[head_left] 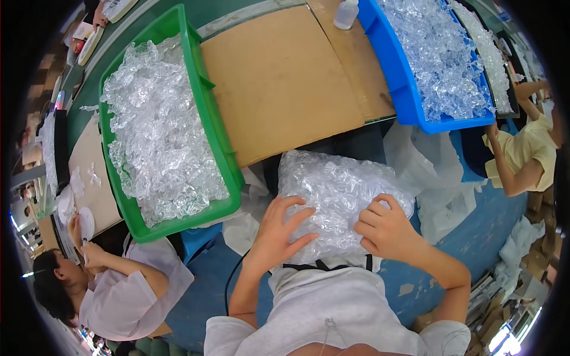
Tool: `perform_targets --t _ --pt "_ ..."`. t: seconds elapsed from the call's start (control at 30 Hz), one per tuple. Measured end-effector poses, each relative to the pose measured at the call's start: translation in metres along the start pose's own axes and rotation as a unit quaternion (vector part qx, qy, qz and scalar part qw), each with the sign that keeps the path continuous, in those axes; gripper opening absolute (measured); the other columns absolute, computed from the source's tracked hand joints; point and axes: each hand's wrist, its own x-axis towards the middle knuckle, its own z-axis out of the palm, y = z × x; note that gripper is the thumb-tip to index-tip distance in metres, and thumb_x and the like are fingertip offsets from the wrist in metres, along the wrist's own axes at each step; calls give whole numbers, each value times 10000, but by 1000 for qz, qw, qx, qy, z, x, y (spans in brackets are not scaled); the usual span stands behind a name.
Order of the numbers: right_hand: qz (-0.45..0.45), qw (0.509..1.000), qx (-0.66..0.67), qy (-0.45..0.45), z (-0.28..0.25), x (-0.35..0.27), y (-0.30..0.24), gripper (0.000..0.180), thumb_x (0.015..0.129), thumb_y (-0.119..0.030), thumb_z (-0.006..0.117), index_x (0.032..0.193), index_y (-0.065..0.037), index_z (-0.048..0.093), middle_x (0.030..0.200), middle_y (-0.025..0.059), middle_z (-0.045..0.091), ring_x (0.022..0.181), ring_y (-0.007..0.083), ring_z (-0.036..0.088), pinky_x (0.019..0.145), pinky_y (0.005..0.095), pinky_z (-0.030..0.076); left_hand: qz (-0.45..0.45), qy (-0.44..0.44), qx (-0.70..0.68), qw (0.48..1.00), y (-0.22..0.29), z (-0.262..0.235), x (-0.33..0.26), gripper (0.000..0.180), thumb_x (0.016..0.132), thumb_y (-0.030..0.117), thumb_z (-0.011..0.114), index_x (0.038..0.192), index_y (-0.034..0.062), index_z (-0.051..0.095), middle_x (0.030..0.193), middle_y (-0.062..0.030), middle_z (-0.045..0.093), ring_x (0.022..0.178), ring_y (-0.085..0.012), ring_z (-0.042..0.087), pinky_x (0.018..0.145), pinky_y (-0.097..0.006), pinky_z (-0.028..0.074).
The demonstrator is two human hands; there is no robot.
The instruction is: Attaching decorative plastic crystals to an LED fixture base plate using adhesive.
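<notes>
A bulging clear plastic bag [335, 178], full of small transparent pieces, sits before my body at the front edge of the table. My left hand [279, 234] lies against the bag's left side, its fingers spread and bent over the film. On the other side, my right hand [389, 231] has its fingers curled in and pressed together on the bag's surface, seemingly pinching the film. The exact shape of the pieces inside is hard to make out through the shiny plastic.
A green bin [231, 172] heaped with clear plastic pieces stands left; a blue bin [401, 89] of similar pieces stands right. Brown cardboard [279, 83] covers the table between them, with a small bottle [346, 14] behind. Co-workers sit left [127, 291] and right [522, 151].
</notes>
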Motion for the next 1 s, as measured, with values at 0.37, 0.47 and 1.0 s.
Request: perform_targets --t 0.37,0.47,1.0 --pt "-18 996 88 -20 -25 -13 -13 202 550 -114 589 750 -99 563 793 47 506 806 260 491 786 406 376 221 -64 48 972 25 30 26 283 786 213 653 1064 167 631 1254 -140 439 1243 -368 363 1053 -616 196" --pt "-23 993 112 -26 -20 -20 -10 198 546 -83 585 741 -107 567 809 45 516 809 258 494 763 392 369 238 -102 25 966 27 29 30 241 815 222 637 1053 182 637 1258 -136 409 1272 -364 317 1067 -609 172" --pt "-89 989 113 -29 -8 -23 6 185 562 -61 610 741 -96 577 826 65 519 826 272 504 734 379 399 301 -110 -6 947 28 39 33 112 792 155 635 777 85 550 923 -100 426 1064 -313 450 1079 -572 224"
